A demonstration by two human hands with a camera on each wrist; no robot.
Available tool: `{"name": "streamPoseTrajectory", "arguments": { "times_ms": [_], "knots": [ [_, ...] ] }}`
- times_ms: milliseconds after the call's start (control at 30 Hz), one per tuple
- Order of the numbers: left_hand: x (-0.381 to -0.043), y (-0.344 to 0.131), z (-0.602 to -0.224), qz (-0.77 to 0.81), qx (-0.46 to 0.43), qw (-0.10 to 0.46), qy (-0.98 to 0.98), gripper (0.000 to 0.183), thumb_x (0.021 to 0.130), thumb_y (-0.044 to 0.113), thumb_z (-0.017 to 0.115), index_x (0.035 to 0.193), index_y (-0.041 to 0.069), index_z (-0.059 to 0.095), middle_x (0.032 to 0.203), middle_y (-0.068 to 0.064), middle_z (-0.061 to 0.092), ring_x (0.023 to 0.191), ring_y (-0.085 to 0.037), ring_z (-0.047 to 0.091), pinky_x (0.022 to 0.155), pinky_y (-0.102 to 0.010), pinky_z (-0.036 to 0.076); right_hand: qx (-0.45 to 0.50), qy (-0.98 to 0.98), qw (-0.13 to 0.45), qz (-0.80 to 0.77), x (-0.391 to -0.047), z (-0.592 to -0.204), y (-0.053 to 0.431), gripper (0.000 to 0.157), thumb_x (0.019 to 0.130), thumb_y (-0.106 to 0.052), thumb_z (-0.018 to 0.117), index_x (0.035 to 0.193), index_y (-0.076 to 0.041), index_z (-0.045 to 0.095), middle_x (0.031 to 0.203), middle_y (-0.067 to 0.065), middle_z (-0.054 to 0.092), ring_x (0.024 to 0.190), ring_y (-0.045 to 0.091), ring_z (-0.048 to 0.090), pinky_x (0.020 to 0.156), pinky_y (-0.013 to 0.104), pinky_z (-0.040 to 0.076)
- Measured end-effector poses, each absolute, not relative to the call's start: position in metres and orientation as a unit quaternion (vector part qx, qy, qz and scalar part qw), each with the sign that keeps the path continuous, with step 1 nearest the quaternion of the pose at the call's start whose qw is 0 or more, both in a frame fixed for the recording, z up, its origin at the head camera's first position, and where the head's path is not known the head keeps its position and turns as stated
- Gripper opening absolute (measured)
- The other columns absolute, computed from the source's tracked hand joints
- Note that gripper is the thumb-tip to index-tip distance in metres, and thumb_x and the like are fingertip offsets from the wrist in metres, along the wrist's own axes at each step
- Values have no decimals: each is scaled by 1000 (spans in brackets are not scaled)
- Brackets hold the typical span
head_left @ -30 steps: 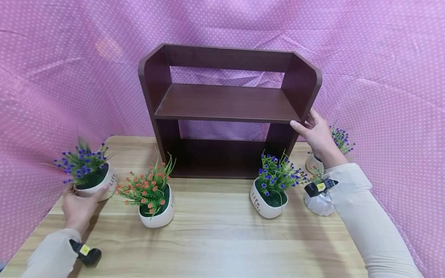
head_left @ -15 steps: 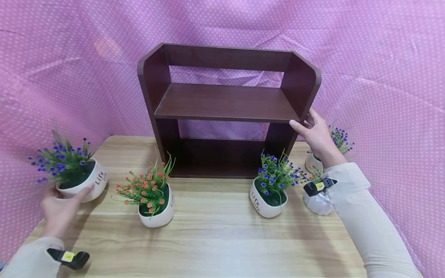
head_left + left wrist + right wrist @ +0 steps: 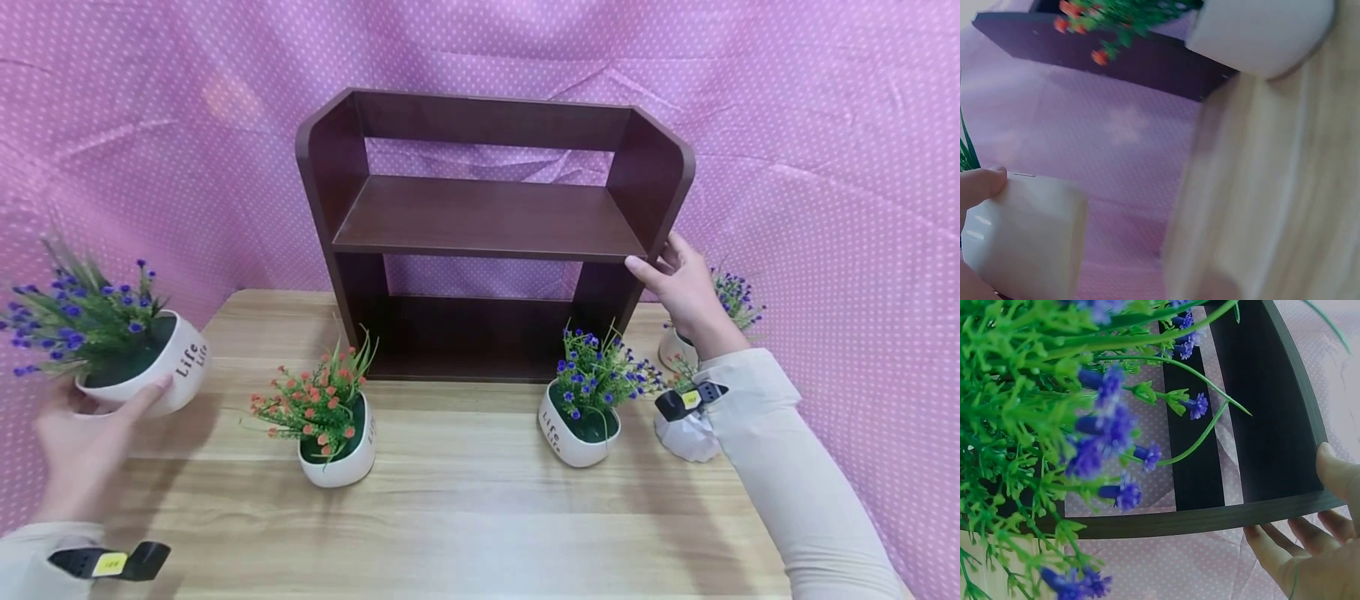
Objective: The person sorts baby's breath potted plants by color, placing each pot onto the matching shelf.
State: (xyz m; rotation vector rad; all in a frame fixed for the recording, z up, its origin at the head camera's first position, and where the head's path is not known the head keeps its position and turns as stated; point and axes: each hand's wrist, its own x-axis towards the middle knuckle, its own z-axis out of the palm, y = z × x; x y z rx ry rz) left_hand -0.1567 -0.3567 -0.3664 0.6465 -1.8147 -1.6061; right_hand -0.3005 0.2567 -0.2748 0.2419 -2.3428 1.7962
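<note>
At the far left of the head view my left hand (image 3: 86,437) grips a white potted plant (image 3: 153,375) with blue-purple flowers and "Life" lettering, tilted and held above the tabletop. In the left wrist view the thumb lies on the rim of that pot (image 3: 1029,237). My right hand (image 3: 690,292) holds the right side panel of a dark brown two-tier shelf (image 3: 491,221), thumb in front at the middle board and fingers behind. The right wrist view has these fingers around the panel edge (image 3: 1210,520), partly behind purple flowers (image 3: 1110,434).
An orange-flowered pot (image 3: 341,462) stands front left of the shelf, a blue-flowered pot (image 3: 581,433) front right. Beside the right arm are another purple-flowered pot (image 3: 678,350) and a small white ridged pot (image 3: 686,437), both partly hidden. Pink dotted cloth (image 3: 825,167) surrounds the wooden table (image 3: 465,533).
My left hand has moved left and up with the blue-purple potted plant, lifting it off the table. The right hand keeps its hold on the shelf.
</note>
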Motion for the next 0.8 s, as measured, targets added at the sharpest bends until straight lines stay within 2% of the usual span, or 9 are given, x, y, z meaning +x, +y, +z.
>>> {"name": "streamPoseTrajectory", "arguments": {
  "times_ms": [100,267,400,567,800],
  "knots": [
    [-154,-353,-356,-633,214,329,-667,70,67,-7,82,127,19,57,110,10,61,96,-1,57,73,-2,45,81,-787,89,606,-301,-275,257,66,91,-22,66,149,-25,34,151,11,37,137,27,38,106,35,43],
    [-148,-343,-337,-646,157,344,-663,70,66,-13,80,127,15,59,109,3,64,94,-4,61,66,-6,51,82,-786,88,606,-301,-275,259,67,91,-22,66,149,-26,33,152,10,37,137,26,38,106,35,43],
    [-145,-331,-321,-612,112,362,-694,72,68,-14,78,131,16,57,117,-1,63,104,-9,60,75,-8,51,82,-786,92,605,-302,-275,260,66,91,-23,66,149,-25,35,150,11,39,136,26,40,107,36,42],
    [-139,-315,-301,-542,45,382,-747,76,73,-15,73,138,17,50,130,-7,58,118,-14,56,86,-10,47,78,-781,93,612,-302,-275,260,65,90,-22,68,147,-22,38,148,13,42,134,24,42,101,27,47],
    [-130,-288,-275,-497,-17,388,-776,77,69,-19,73,137,11,52,130,-12,59,117,-18,58,86,-13,51,77,-774,94,622,-303,-276,260,66,88,-22,70,147,-19,40,146,15,44,131,23,47,91,18,51]
  ]
}}
